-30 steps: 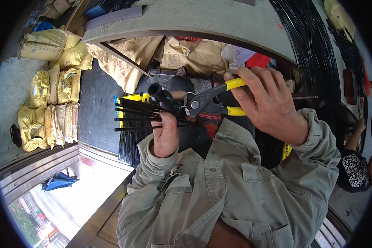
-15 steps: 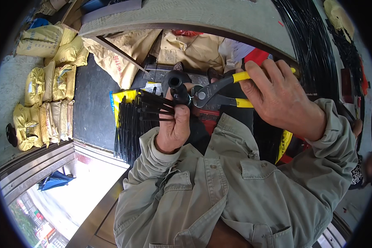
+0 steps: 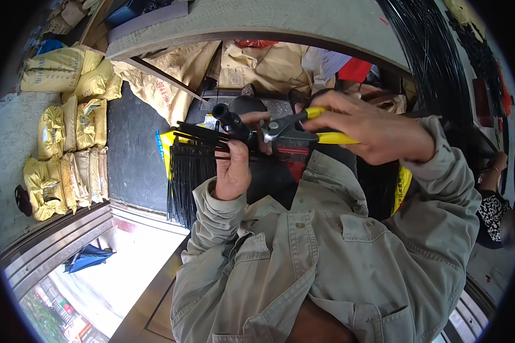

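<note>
My left hand (image 3: 233, 171) is closed around a black tube (image 3: 234, 124) with an open end and several thin black rods (image 3: 203, 139) that fan out to the left. In my right hand (image 3: 377, 130) is a pair of pliers (image 3: 286, 127) with dark jaws and yellow handles. The jaws are right against the tube's side, beside my left fingers. What they bite on is too small to make out. Blur softens my right fingers, which wrap round the handles.
A bundle of thin black rods (image 3: 186, 183) hangs left of my left hand. More long black rods (image 3: 432, 63) lie on the grey tabletop (image 3: 257, 22) ahead. Yellow sacks (image 3: 54, 151) are stacked at the left. A person in a patterned garment (image 3: 492, 217) is at the far right.
My right hand has moved left, and the pliers' handles have come closer together. The tube and rods have shifted slightly left, with the tube tilting further left.
</note>
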### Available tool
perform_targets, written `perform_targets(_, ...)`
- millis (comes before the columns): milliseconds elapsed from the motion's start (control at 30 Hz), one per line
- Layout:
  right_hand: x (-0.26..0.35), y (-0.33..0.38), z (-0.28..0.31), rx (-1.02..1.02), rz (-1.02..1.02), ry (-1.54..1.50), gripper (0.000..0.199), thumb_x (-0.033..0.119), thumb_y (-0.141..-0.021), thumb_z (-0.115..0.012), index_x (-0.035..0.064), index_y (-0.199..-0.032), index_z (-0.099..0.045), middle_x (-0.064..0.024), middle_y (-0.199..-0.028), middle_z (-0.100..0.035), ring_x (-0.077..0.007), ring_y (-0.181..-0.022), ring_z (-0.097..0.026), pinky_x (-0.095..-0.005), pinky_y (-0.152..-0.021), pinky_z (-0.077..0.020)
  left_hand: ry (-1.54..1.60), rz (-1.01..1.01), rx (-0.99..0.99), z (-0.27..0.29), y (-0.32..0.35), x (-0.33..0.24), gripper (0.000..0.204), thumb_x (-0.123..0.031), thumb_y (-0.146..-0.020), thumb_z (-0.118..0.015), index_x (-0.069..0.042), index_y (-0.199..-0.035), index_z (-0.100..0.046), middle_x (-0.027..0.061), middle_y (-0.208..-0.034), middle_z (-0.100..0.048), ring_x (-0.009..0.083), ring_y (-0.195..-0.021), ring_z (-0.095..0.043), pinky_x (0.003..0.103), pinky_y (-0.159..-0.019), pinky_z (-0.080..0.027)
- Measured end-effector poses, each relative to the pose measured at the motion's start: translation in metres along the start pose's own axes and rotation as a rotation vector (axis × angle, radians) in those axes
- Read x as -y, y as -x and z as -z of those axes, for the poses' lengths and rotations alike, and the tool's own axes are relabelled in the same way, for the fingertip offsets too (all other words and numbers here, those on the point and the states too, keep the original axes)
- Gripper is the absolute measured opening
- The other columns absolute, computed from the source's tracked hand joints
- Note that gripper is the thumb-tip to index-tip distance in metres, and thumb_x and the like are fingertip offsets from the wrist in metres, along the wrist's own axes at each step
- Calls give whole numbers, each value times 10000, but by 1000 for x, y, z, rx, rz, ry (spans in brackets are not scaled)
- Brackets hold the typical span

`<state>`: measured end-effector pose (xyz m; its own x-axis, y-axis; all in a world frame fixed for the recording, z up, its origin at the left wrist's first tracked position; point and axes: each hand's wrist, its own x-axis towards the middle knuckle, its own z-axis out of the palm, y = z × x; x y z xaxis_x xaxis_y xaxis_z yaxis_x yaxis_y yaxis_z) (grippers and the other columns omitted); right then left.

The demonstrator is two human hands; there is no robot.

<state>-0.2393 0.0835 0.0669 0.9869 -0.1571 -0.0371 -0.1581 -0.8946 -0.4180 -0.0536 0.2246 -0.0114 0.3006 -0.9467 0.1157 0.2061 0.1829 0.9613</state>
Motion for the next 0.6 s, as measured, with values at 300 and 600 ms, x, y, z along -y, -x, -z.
perform_targets(300,4,1,36,490,-262,-781,145,30,-833,-508,34,-962,-442,-70,-846,-543,-135,-647,-577,-288,-544,-439,192,-42,184,-1,4,3,595,-514,-876,-401,42,-1075,-474,40,-745,-497,102,-686,-473,243,-649,-395)
perform_targets(600,-16,-16,20,278,-66,-408,199,144,-818,-586,45,-939,-463,-79,-874,-563,-199,-631,-575,-325,-538,-430,75,-49,43,-7,-8,16,486,-432,-908,-395,22,-1060,-478,48,-740,-510,119,-675,-485,248,-637,-398)
